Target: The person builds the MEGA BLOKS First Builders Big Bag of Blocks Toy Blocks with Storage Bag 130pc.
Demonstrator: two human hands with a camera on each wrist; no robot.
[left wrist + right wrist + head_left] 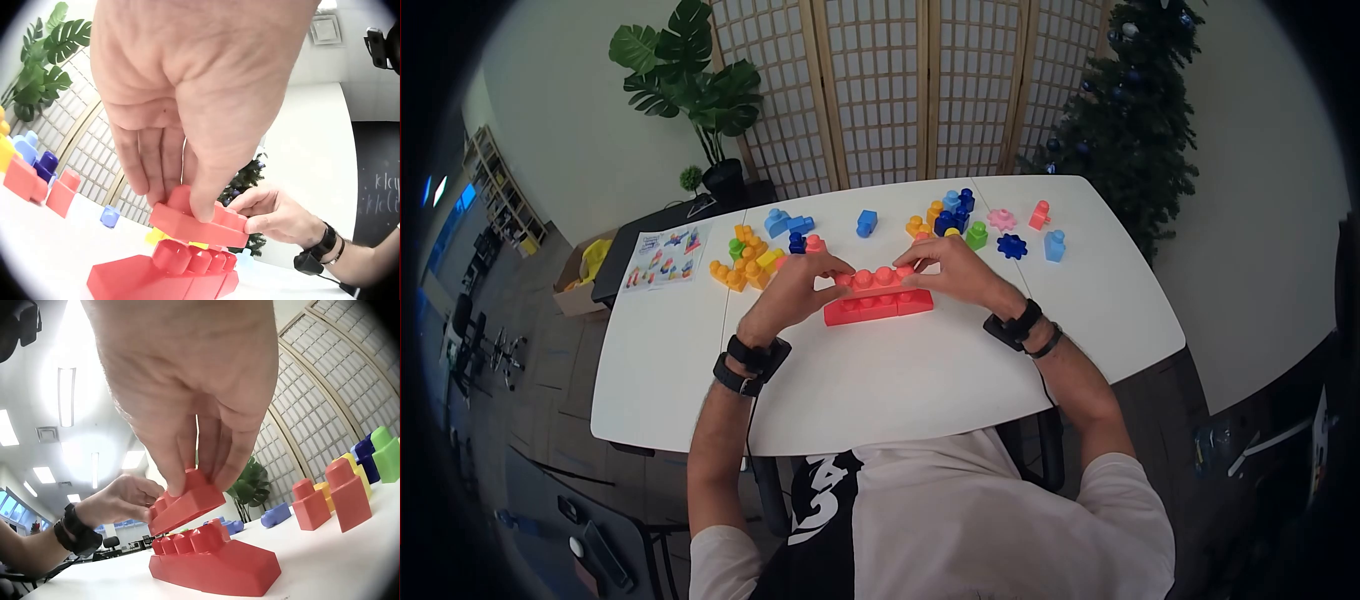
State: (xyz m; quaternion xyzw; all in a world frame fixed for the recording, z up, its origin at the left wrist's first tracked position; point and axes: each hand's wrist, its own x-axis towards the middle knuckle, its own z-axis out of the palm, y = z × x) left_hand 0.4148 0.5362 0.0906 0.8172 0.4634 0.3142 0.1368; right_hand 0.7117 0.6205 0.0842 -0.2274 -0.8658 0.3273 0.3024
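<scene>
Both hands hold a long red building block [875, 282] with a row of round studs, one at each end. My left hand [798, 287] pinches its left end between thumb and fingers; my right hand [962, 272] pinches the right end. Directly beneath, a red base [878, 313] of joined blocks with sloped ends lies on the white table [880, 390]. In the left wrist view the held block [197, 229] hovers just over the base's studs [199, 259]. The right wrist view shows a narrow gap between the held block [190, 509] and the base [219, 565].
Yellow and orange blocks [750, 265] lie beyond the left hand, near a printed picture sheet [665, 258]. Light blue blocks [785, 223] and a single blue block [867, 223] stand farther back. Behind the right hand are dark blue blocks [955, 215], a pink gear [1001, 219] and a blue gear [1011, 246].
</scene>
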